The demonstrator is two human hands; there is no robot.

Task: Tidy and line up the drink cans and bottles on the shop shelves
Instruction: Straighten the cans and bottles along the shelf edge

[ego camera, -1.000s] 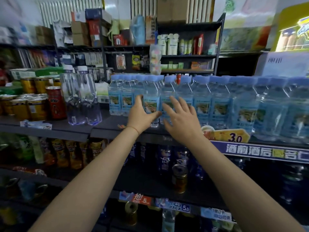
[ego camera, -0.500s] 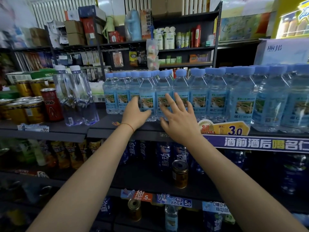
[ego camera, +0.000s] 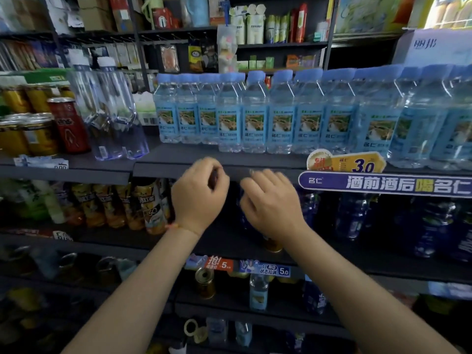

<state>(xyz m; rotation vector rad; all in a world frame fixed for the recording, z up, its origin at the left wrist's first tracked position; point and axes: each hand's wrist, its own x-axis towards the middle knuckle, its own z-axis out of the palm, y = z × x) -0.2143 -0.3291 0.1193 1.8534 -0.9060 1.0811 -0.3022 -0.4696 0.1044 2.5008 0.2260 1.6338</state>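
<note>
Both hands w/ fingers loosely curled, gripping nothing: left hand (ego camera: 199,192), right hand (ego camera: 270,203), in front of shelf edge (ego camera: 178,169). Behind: water bottles (ego camera: 255,118) upright on top shelf, labels outward, fronts approx. aligned; leftmost three sit further back.

Both hands (ego camera: 200,192) (ego camera: 270,203) are motion-blurred; fingertips indistinct. The can (ego camera: 272,245) behind the right wrist is mostly hidden.

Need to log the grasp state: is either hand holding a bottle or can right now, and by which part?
Neither. The left hand and right hand hang loosely curled before the shelf edge, below the blue-capped water bottles, holding nothing.
</note>
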